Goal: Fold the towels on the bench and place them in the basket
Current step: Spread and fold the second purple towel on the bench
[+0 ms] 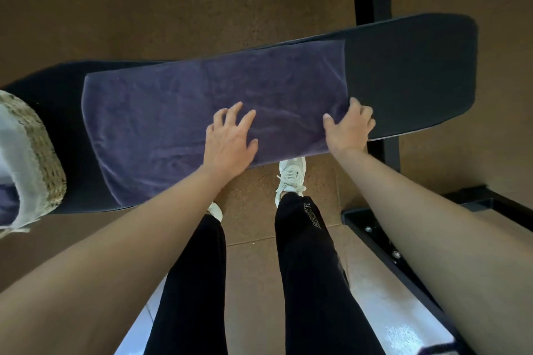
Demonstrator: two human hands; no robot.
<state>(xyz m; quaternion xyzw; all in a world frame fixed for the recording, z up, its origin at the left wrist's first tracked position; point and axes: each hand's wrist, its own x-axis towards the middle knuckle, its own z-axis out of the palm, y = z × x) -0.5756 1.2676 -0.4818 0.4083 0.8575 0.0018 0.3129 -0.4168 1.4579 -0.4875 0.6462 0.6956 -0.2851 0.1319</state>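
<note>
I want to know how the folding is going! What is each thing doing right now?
Towel: spread flat along the bench, not yet folded small.
Bench: bare at its right end.
Basket: on the bench's left end, purple cloth inside.
Left hand: open, pressing flat on the towel.
Right hand: gripping the towel's right edge.

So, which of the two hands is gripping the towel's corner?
The right hand: it pinches the towel's near right corner. The left hand lies flat.

Dark purple terry towel [202, 112] flat on black padded bench [409, 78] — left hand [229, 143] pressing flat, right hand [350, 127] gripping its corner; woven basket [43, 153] at left.
</note>
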